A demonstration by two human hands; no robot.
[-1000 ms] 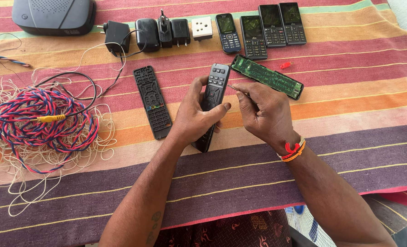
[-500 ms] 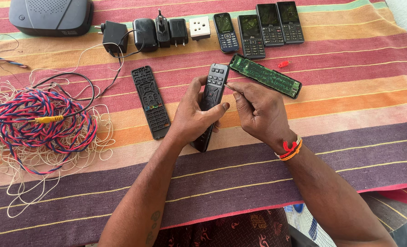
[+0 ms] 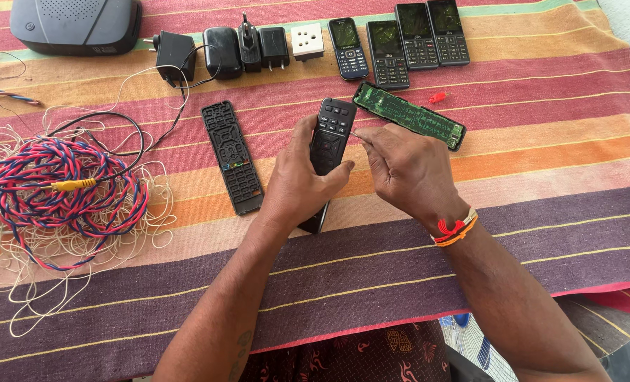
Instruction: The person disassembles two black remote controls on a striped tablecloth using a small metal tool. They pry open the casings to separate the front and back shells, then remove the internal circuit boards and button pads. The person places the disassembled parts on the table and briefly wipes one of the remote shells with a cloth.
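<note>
L hand (image 3: 297,185) grips remote (image 3: 329,138), R hand (image 3: 405,170) touching

Left hand (image 3: 297,185): gripped a black remote (image 3: 327,152) (tilted upright).
Right hand (image 3: 407,170): fingertips pinched at remote's edge.
Behind: green circuit board (image 3: 408,114), striped cloth (image 3: 541,177).

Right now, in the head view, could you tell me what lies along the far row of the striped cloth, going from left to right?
Grey set-top box → black power adapters → white socket block → four keypad phones. Nearer, the left hand holds a black remote, with the right hand at its edge.
</note>
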